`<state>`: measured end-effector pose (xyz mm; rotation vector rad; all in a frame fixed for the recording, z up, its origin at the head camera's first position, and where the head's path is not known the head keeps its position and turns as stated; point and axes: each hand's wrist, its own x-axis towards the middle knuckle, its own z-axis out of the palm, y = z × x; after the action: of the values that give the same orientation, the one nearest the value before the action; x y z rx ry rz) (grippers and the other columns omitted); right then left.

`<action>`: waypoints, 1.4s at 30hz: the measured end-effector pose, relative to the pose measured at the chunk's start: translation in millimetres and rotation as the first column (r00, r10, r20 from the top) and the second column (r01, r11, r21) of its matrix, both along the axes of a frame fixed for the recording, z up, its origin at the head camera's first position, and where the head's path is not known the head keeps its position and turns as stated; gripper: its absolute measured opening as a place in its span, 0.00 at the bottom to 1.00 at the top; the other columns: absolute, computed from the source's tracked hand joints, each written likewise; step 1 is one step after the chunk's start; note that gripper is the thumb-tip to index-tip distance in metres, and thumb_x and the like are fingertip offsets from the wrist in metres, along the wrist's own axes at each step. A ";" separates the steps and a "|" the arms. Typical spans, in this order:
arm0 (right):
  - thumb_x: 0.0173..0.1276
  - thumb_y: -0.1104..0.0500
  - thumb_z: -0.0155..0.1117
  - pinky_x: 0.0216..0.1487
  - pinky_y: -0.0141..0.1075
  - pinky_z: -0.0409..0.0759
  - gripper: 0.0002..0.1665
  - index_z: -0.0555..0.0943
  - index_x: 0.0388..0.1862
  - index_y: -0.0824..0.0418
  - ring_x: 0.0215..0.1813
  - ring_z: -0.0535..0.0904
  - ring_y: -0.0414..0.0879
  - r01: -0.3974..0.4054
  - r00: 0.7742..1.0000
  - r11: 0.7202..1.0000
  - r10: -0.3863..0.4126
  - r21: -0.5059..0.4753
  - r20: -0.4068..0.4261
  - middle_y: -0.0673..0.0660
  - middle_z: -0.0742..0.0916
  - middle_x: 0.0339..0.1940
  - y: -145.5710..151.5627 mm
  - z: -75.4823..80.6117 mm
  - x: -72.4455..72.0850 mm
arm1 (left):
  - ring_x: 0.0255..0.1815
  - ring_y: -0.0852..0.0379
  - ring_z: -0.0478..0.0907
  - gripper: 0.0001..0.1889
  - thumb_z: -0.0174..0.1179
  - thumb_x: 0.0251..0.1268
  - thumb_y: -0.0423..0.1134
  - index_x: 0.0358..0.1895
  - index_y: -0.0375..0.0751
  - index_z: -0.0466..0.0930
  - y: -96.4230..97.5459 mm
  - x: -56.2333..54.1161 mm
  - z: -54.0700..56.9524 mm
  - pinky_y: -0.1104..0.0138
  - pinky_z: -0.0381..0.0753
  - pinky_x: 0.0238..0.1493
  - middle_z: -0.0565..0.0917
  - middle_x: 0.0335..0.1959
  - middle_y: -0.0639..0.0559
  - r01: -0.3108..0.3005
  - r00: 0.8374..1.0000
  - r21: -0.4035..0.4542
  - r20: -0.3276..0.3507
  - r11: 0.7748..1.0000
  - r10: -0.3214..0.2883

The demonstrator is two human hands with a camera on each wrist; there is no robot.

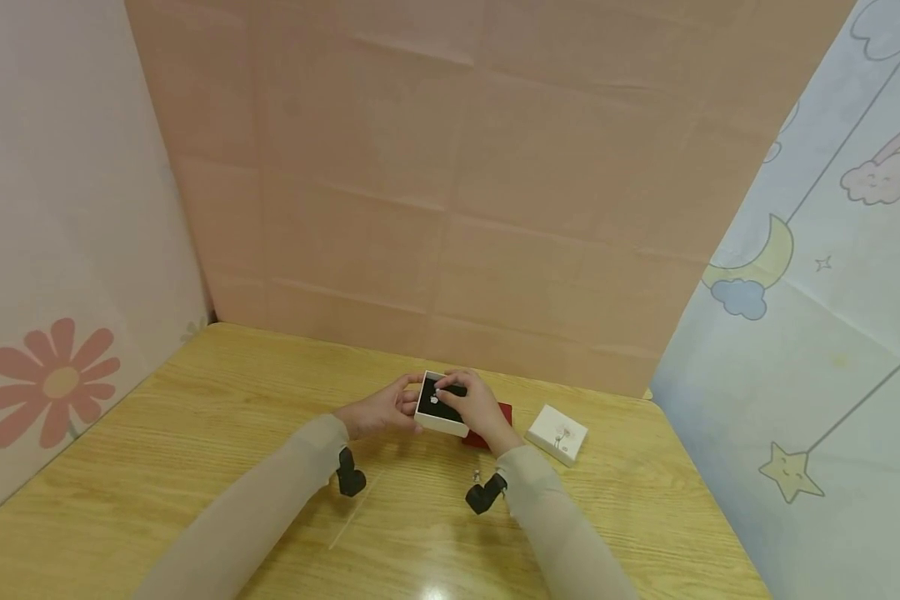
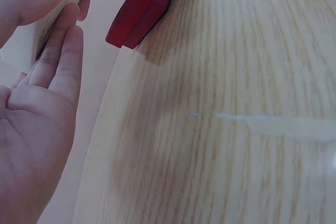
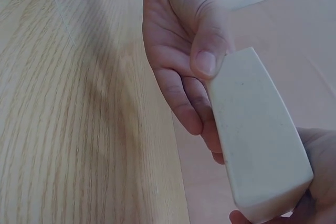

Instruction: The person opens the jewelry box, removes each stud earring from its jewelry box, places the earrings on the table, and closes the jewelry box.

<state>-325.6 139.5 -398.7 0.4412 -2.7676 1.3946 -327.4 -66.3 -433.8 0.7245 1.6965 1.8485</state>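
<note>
White outside and lined with black padding (image 1: 447, 411), the open box (image 1: 441, 424) is held up by the middle of the desk's (image 1: 630, 467) far edge. My left hand (image 1: 381, 410) has thumb and fingers clamped on its left end. My right hand (image 1: 480, 408) reaches over the opening; I cannot tell whether thumb and forefinger pinch anything. A tiny silvery trinket (image 1: 434, 400) shows against the padding, too small to make out. The mouth faces up; the front wall runs left to right, its right end nearer me, but my hand covers a corner, leaving the longer axis unclear. My right hand and wrist partly hide a red case (image 1: 506, 414). Toward the desk's right edge lies a flower-printed white lid (image 1: 551, 423). The desk's near edge is cut off.
</note>
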 end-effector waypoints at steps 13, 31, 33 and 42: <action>0.67 0.58 0.65 0.61 0.51 0.72 0.05 0.85 0.40 0.55 0.60 0.74 0.56 0.008 1.000 1.000 -0.008 0.009 0.013 0.57 0.80 0.57 -1.0 4.4 1.6 | 0.68 0.45 0.68 0.46 0.58 0.56 0.18 0.73 0.43 0.41 0.2 -0.1 -0.9 0.66 0.77 0.55 0.61 0.73 0.33 -0.008 1.000 -0.002 0.001 1.000 0.008; 0.67 0.57 0.65 0.59 0.49 0.74 0.06 0.84 0.41 0.55 0.57 0.76 0.53 0.027 0.999 0.999 -0.028 0.023 0.028 0.56 0.82 0.54 0.0 3.1 2.1 | 0.66 0.49 0.72 0.48 0.59 0.58 0.18 0.74 0.46 0.38 -0.1 -0.1 -0.5 0.66 0.77 0.55 0.62 0.72 0.33 0.003 1.000 -0.001 0.026 1.000 -0.003; 0.67 0.57 0.65 0.58 0.49 0.75 0.06 0.84 0.41 0.55 0.57 0.77 0.53 0.023 0.999 0.999 -0.024 0.030 0.024 0.56 0.82 0.54 0.4 2.7 1.8 | 0.65 0.49 0.72 0.48 0.58 0.58 0.18 0.74 0.47 0.38 0.2 -0.2 -0.4 0.66 0.77 0.55 0.62 0.72 0.33 0.007 1.000 0.003 0.027 1.000 -0.007; 0.67 0.58 0.66 0.54 0.47 0.78 0.06 0.85 0.41 0.56 0.54 0.78 0.53 0.010 1.000 0.999 -0.011 0.050 0.025 0.57 0.82 0.54 -0.2 6.6 3.7 | 0.64 0.51 0.73 0.50 0.57 0.59 0.17 0.75 0.48 0.33 1.1 -0.1 -1.3 0.65 0.78 0.54 0.60 0.73 0.31 0.057 0.997 0.043 0.052 0.997 -0.059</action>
<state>-321.9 139.4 -392.1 0.4129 -2.8261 1.3408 -327.5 -65.2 -435.1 0.7269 1.5911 1.8518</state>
